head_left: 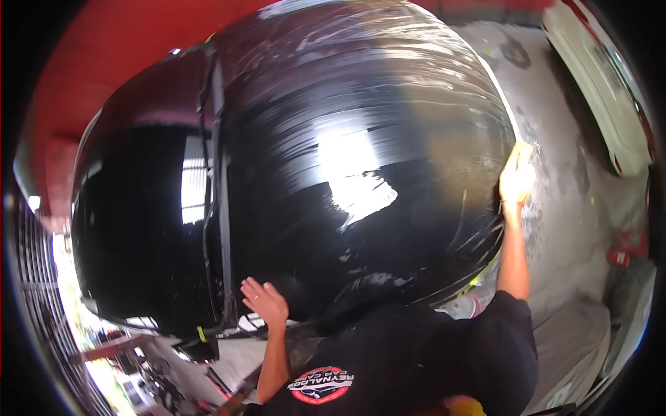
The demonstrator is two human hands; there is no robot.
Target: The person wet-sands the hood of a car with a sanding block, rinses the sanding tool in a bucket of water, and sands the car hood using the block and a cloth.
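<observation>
One yellow pad (525,148) clasped in our right hand (517,182), at right edge of glossy black car body (298,243), whose length runs left-right before us. Our left hand (267,303), nearer dark seam (224,229), holds nothing, fingers spread; contact unclear.

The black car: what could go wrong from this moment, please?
The yellow pad in the right hand is at the edge of the hood, so it might slip off toward the floor. The pale streaks may remain visible if wiped unevenly. The left hand seems to wear a ring, which might scratch the paint if it rubs.
</observation>
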